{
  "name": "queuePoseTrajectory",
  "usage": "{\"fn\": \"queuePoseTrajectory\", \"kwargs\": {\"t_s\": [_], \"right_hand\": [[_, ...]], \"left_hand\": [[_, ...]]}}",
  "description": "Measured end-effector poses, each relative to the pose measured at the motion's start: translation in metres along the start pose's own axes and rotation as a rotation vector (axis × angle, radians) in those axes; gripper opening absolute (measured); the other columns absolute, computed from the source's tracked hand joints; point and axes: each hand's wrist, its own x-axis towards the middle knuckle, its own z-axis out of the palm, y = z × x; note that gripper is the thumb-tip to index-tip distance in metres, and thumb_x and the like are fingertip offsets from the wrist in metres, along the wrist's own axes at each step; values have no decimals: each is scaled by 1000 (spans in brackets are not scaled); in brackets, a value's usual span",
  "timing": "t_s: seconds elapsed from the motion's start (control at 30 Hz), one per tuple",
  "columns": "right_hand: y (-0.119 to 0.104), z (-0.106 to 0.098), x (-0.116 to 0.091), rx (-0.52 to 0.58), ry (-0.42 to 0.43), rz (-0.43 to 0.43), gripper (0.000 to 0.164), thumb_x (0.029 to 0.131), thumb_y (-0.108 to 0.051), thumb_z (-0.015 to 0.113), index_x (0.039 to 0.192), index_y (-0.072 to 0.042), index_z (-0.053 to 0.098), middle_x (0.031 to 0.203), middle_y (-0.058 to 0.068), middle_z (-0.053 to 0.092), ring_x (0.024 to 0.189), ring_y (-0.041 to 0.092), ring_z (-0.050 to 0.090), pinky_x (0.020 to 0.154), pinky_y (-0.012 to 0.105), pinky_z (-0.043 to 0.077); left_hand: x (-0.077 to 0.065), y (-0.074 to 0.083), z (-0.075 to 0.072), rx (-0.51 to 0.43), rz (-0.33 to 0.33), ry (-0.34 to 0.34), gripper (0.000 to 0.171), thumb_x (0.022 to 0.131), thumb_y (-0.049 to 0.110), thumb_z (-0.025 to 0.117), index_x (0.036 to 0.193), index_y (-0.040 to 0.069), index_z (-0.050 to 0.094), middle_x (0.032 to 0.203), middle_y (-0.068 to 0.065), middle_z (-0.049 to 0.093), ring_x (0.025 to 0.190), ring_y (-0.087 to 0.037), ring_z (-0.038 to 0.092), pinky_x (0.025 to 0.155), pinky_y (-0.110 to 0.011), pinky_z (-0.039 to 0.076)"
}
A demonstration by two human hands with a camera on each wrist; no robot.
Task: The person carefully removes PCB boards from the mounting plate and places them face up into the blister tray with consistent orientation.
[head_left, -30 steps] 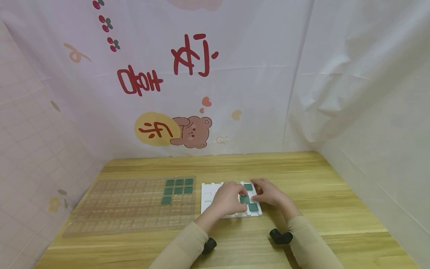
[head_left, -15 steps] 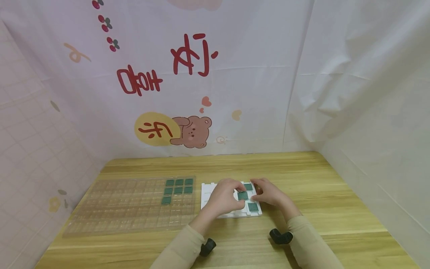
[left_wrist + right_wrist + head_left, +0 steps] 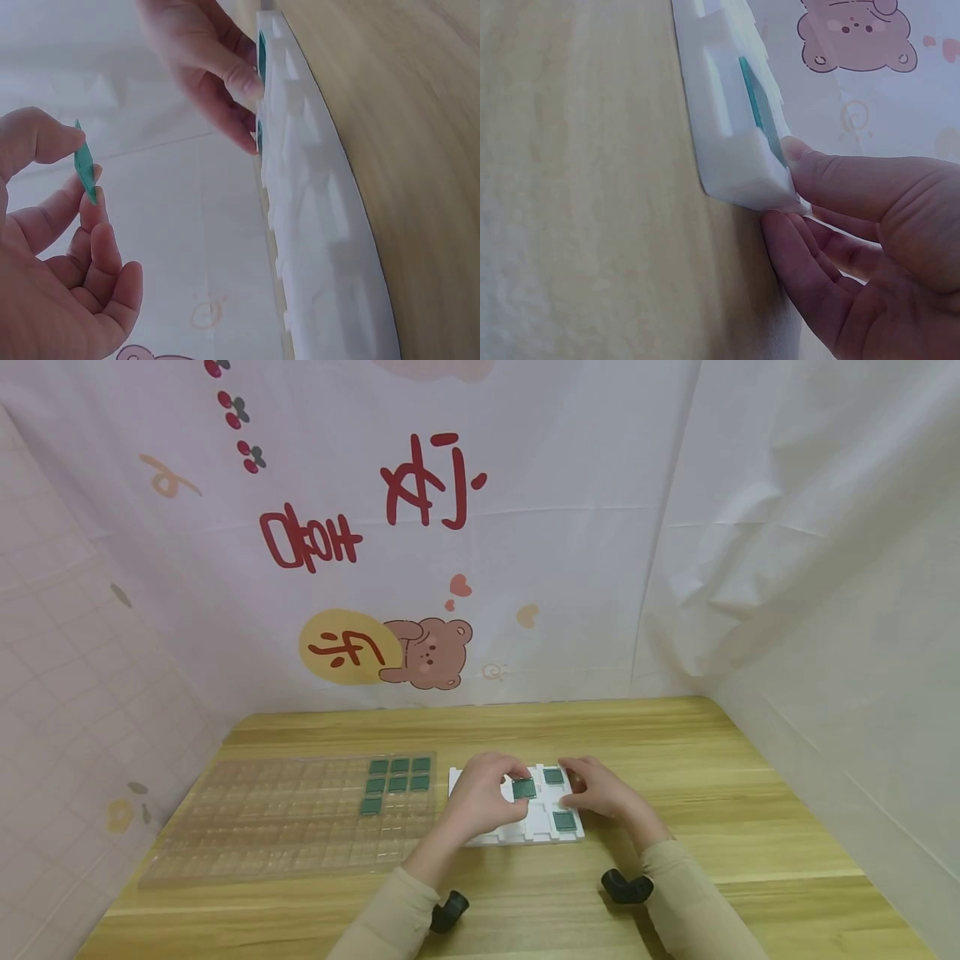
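Between the thumb and fingertips of my left hand (image 3: 480, 795) a small green square circuit board (image 3: 523, 788) is pinched above the white slotted tray (image 3: 537, 821). In the left wrist view the circuit board (image 3: 85, 169) shows nearly edge-on, apart from the tray. My right hand (image 3: 600, 788) grips the tray's right end, with the thumb at its upper edge and fingers against its side in the right wrist view. Two more green boards lie in the tray's right part, a far one (image 3: 553, 776) and a near one (image 3: 564, 821). My left hand hides some of the tray's left part.
Left of the white tray lies a large clear plastic tray (image 3: 300, 827) with many small compartments. Several green boards (image 3: 397, 784) sit in its right part. A printed white curtain (image 3: 570, 610) stands behind the wooden table (image 3: 675, 760).
My left hand has lifted the circuit board off its place in the white tray's right part and moved left with it. The right hand has stayed at the tray's end.
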Motion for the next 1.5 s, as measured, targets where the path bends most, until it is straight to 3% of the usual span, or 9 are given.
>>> {"fn": "queuePoseTrajectory", "kwargs": {"t_s": [0.8, 1.07, 1.2, 1.5], "right_hand": [[-1, -1, -1, -27, -6, -12, 69, 84, -11, 78, 143, 6, 45, 133, 26, 46, 92, 23, 57, 87, 42, 48], [0, 1, 0, -25, -3, -12, 69, 84, -11, 78, 143, 5, 46, 133, 25, 46, 92, 23, 57, 86, 42, 48], [0, 0, -1, -30, -2, -1, 69, 84, -11, 78, 143, 4, 46, 133, 25, 47, 93, 23, 56, 87, 43, 48], [-1, -1, -2, -40, 3, -6, 68, 84, -10, 78, 143, 5, 46, 131, 25, 47, 91, 22, 57, 86, 43, 48]], "left_hand": [[-18, -35, -34, 32, -56, 39, 24, 74, 10, 78, 97, 12, 71, 94, 3, 66, 93, -25, 59, 80, -38, 47], [-22, -45, -44, 139, -81, 35, 24, 72, 11, 80, 95, 13, 71, 92, 4, 66, 94, -22, 58, 89, -42, 44], [-24, -49, -49, 149, -112, 20, 24, 72, 11, 80, 94, 13, 71, 91, 4, 65, 95, -24, 58, 88, -42, 44], [-27, -60, -62, 187, -112, 38, 23, 70, 9, 80, 91, 13, 72, 89, 3, 65, 93, -24, 59, 90, -45, 43]]}}
